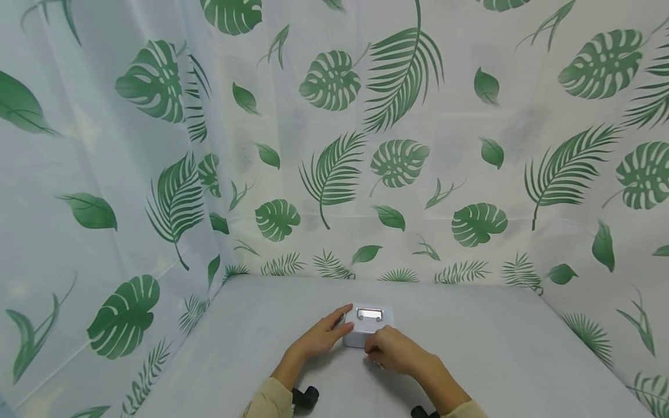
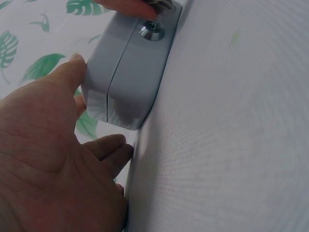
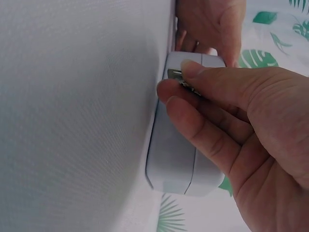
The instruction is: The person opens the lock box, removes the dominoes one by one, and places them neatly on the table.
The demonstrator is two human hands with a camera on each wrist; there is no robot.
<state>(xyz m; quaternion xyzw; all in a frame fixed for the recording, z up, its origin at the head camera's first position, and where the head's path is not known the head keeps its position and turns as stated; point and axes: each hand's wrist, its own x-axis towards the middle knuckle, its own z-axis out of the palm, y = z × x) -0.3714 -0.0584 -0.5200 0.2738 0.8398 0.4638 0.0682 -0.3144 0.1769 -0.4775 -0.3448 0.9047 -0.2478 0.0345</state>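
A small white metal lockbox (image 1: 353,340) stands on the table, a silver carry handle (image 1: 370,314) on its lid. On its front face is a round silver lock (image 2: 152,32), seen in the left wrist view. My right hand (image 1: 395,352) pinches a key (image 3: 175,74) between thumb and forefinger at that lock; its tip is at the keyhole, and how deep it sits I cannot tell. More metal hangs by the key, partly hidden by the fingers. My left hand (image 1: 320,337) rests along the box's left side, thumb touching it and fingers loosely extended.
A white cloth covers the table (image 1: 251,337). Behind and beside it hangs a white curtain (image 1: 418,244) printed with green leaves. Black wrist-camera mounts (image 1: 305,397) sit under both forearms.
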